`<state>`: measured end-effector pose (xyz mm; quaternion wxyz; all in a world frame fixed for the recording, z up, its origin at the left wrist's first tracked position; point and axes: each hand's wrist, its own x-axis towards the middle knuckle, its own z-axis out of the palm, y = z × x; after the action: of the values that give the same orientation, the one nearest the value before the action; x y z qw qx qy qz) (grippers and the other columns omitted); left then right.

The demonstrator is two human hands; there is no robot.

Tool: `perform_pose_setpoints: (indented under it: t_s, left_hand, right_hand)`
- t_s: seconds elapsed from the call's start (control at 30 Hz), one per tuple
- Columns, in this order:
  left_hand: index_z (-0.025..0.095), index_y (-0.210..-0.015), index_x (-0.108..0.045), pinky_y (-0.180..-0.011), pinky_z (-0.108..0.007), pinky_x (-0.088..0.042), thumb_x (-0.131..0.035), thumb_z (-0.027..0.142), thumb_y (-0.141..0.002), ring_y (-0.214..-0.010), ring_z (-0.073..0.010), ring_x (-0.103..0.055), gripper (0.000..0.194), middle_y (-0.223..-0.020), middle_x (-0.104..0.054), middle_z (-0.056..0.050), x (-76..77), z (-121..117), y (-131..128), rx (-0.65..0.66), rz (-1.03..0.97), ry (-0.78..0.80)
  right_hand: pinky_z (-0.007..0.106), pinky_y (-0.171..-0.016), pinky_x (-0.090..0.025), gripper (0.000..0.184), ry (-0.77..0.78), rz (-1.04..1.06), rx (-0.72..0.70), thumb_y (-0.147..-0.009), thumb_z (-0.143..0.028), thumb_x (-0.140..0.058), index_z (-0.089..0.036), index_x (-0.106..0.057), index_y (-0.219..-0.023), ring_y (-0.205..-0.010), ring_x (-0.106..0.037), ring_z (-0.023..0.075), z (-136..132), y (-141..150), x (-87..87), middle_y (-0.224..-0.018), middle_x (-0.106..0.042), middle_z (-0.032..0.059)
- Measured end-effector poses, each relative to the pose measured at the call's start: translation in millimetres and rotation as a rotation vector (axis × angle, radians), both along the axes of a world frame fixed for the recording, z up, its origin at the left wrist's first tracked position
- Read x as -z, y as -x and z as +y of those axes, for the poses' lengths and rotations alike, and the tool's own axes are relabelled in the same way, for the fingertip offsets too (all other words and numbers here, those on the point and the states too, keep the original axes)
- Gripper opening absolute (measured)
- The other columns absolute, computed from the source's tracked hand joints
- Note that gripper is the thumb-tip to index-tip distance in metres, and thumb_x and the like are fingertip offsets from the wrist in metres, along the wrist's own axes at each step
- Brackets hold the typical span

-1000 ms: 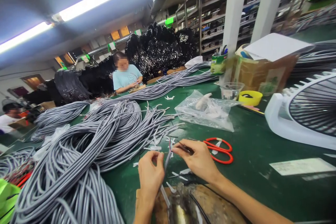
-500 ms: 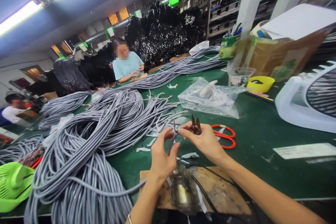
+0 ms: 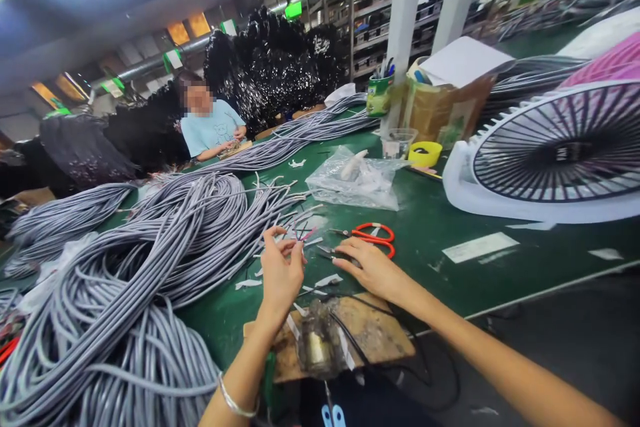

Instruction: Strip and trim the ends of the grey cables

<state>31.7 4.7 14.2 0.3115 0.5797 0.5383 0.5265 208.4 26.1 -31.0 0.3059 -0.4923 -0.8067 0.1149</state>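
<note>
My left hand (image 3: 281, 268) is raised over the green table (image 3: 450, 220), fingers pinched on the end of a grey cable with thin coloured wires (image 3: 303, 235) sticking out. My right hand (image 3: 369, 267) lies low on the table, palm down, its fingers resting on small dark cutters (image 3: 331, 253). Red-handled scissors (image 3: 374, 238) lie just beyond the right hand. A large heap of grey cables (image 3: 150, 260) spreads to the left of both hands. White scraps of stripped sheath (image 3: 327, 279) lie scattered around them.
A worn wooden board with a metal pot (image 3: 320, 340) sits at the near edge. A clear plastic bag (image 3: 355, 180), a yellow bowl (image 3: 424, 153), a cardboard box (image 3: 440, 110) and a white fan (image 3: 555, 153) stand at the right. Across the table sits a person in a light blue shirt (image 3: 210, 130).
My right hand has gone down from the cable end to the table with the cutters. My left hand stays pinched on the cable. The camera has swung to the right.
</note>
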Motion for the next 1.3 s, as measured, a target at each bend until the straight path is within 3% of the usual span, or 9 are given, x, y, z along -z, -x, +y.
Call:
perform_pose_setpoints:
  t_s: [0.1,0.27,0.43,0.57,0.73,1.0,1.13,1.23,1.3]
  left_hand:
    - [0.019,-0.098,-0.040,-0.045,-0.018,-0.045,-0.051,0.021,-0.078,-0.048,-0.0093,-0.056,0.023,-0.064,-0.058,0.003,4.3,3.3,-1.5,0.027,0.080,0.060]
    - [0.020,-0.112,-0.049,-0.054,-0.020,-0.049,-0.043,0.017,-0.083,-0.057,-0.0097,-0.058,0.029,-0.077,-0.061,-0.002,13.9,-3.0,2.0,0.082,0.272,-0.061]
    - [0.019,-0.110,-0.056,-0.068,-0.026,-0.049,-0.036,0.010,-0.086,-0.069,-0.0137,-0.057,0.033,-0.078,-0.058,-0.005,14.9,-8.8,7.4,0.089,0.590,-0.261]
    - [0.017,-0.118,-0.052,-0.071,-0.026,-0.047,-0.035,0.007,-0.086,-0.075,-0.0142,-0.056,0.038,-0.084,-0.055,-0.007,11.4,-11.2,9.5,0.086,0.649,-0.279]
    - [0.018,-0.092,-0.059,-0.061,-0.022,-0.043,-0.033,0.007,-0.086,-0.063,-0.0119,-0.052,0.028,-0.072,-0.054,-0.003,5.9,-17.9,11.6,-0.003,0.548,-0.275]
    - [0.018,-0.069,-0.056,-0.058,-0.021,-0.042,-0.036,0.006,-0.081,-0.064,-0.0112,-0.054,0.027,-0.072,-0.057,-0.003,4.0,-23.1,10.0,-0.002,0.451,-0.322]
    - [0.018,-0.079,-0.058,-0.057,-0.020,-0.044,-0.038,0.009,-0.083,-0.059,-0.0101,-0.054,0.023,-0.069,-0.057,-0.001,9.5,-23.8,7.3,0.075,0.341,-0.248]
    - [0.018,-0.088,-0.052,-0.056,-0.019,-0.047,-0.045,0.017,-0.084,-0.057,-0.0091,-0.056,0.009,-0.069,-0.058,0.000,11.9,-24.2,4.5,0.074,0.096,-0.106]
    - [0.019,-0.095,-0.046,-0.058,-0.021,-0.050,-0.051,0.022,-0.082,-0.057,-0.0092,-0.059,0.015,-0.075,-0.060,0.000,11.6,-23.9,3.4,0.041,-0.080,0.010]
  right_hand:
    - [0.038,-0.081,-0.047,0.026,-0.023,-0.206,0.126,-0.079,-0.008,-0.044,-0.014,-0.064,-0.095,-0.095,-0.059,0.0249,7.3,-19.3,-4.0,-0.100,-0.064,0.0149]
    - [0.030,-0.057,-0.044,0.023,0.188,-0.427,0.215,-0.065,-0.003,-0.052,-0.012,-0.065,-0.083,-0.076,-0.062,0.0263,28.8,-35.2,-19.6,-0.081,-0.065,0.0148]
    - [0.025,-0.046,-0.035,0.007,0.227,-0.388,0.159,-0.062,-0.010,-0.056,-0.016,-0.061,-0.062,-0.055,-0.059,0.0198,46.2,-31.5,-34.4,-0.062,-0.063,0.0077]
    - [0.023,-0.055,-0.042,0.010,0.172,-0.135,0.052,-0.074,-0.021,-0.049,-0.017,-0.059,-0.074,-0.060,-0.059,0.0143,54.9,-12.5,-50.5,-0.068,-0.065,0.0027]
    - [0.021,-0.048,-0.038,0.027,0.088,0.399,-0.071,-0.069,-0.044,-0.057,-0.018,-0.050,-0.063,-0.049,-0.045,0.0101,48.8,14.0,-53.7,-0.056,-0.051,-0.0027]
    - [0.021,-0.046,-0.033,0.027,0.010,0.323,-0.271,-0.070,-0.037,-0.058,-0.019,-0.045,-0.056,-0.049,-0.038,0.0092,25.1,19.6,-40.1,-0.054,-0.045,-0.0033]
    - [0.021,-0.045,-0.033,0.025,-0.024,0.295,-0.343,-0.074,-0.035,-0.057,-0.019,-0.048,-0.057,-0.048,-0.038,0.0090,23.5,23.5,-36.6,-0.055,-0.047,-0.0025]
    - [0.021,-0.045,-0.033,0.027,-0.017,0.289,-0.341,-0.076,-0.038,-0.056,-0.019,-0.049,-0.058,-0.048,-0.039,0.0093,23.2,24.6,-33.7,-0.055,-0.048,-0.0019]
    - [0.021,-0.045,-0.033,0.029,0.001,0.281,-0.332,-0.076,-0.040,-0.056,-0.018,-0.049,-0.058,-0.048,-0.040,0.0094,23.0,24.0,-32.4,-0.055,-0.048,-0.0016]
